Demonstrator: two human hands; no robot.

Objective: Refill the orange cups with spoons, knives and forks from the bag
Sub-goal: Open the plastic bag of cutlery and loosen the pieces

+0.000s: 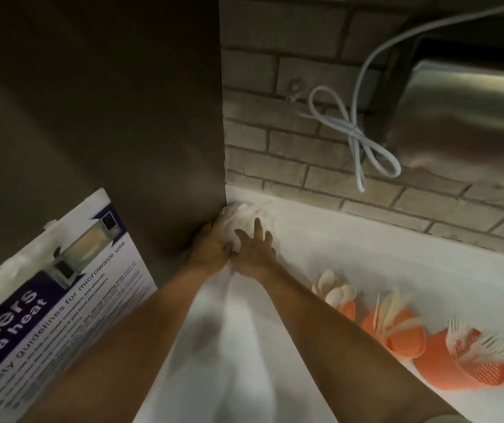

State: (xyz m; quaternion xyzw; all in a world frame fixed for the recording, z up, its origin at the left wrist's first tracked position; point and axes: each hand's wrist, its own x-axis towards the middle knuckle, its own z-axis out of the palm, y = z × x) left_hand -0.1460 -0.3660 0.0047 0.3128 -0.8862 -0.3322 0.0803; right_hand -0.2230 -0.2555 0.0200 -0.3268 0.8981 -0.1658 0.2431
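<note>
Two bare arms reach up the middle of the frame to a crumpled white bag (246,216) wedged in the corner where a dark metal panel (122,117) meets a brick wall (275,148), just above the centre of the picture. The hands sit close together, nearly touching at the thumbs. The right hand (255,251) lies on the near side of the bag with its fingers spread and straight. The left hand (211,248) presses against the bag's left edge beside the panel; its fingertips are lost in the blurred plastic, so whether it grips the bag cannot be told.

On the white table (366,251) at lower right, well apart from the bag, three orange cups (409,341) stand in a row running toward the right edge. The leftmost holds pale spoons (336,293), the middle one knives (392,312), and the rightmost forks (470,346), their ends fanning out above the rims.

A white cable (354,129), tied in a loose bow, hangs on the brick wall at upper right, beside a brushed metal appliance (473,117). A poster (55,285) showing a microwave and safety guidelines leans at lower left.
</note>
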